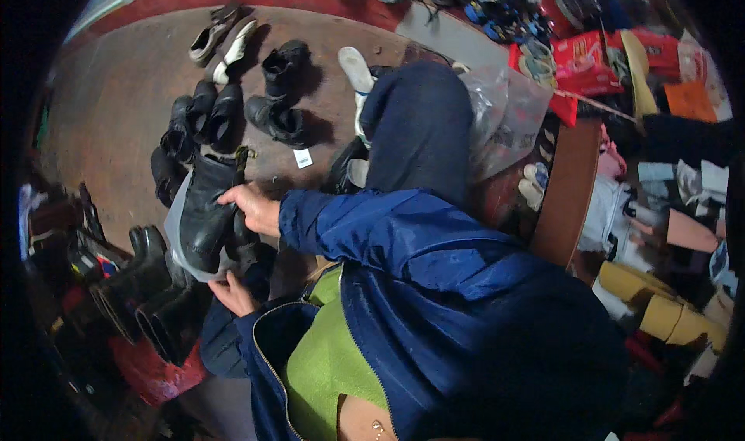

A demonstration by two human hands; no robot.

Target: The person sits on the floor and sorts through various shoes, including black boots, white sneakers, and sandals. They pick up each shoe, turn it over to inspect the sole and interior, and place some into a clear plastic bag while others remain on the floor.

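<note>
A black leather boot (205,208) lies partly inside a pale translucent plastic bag (176,223), its rounded toe towards my body. My right hand (251,207) is closed on the boot's side, near its upper part, with the blue jacket sleeve reaching across from the right. Below the toe, the fingers of my left hand (234,294) hold the edge of the plastic. A yellow-and-black loop (247,153) shows at the boot's top. Another dark shoe or boot (243,237) is partly hidden beneath my right hand.
Several black shoes (224,115) stand on the worn floor ahead, near a white tag (302,158). Tall black boots (137,272) lie at left. A clear plastic bag (503,115) is beside my right knee. A brown board (567,194), shoes and packaging crowd the right.
</note>
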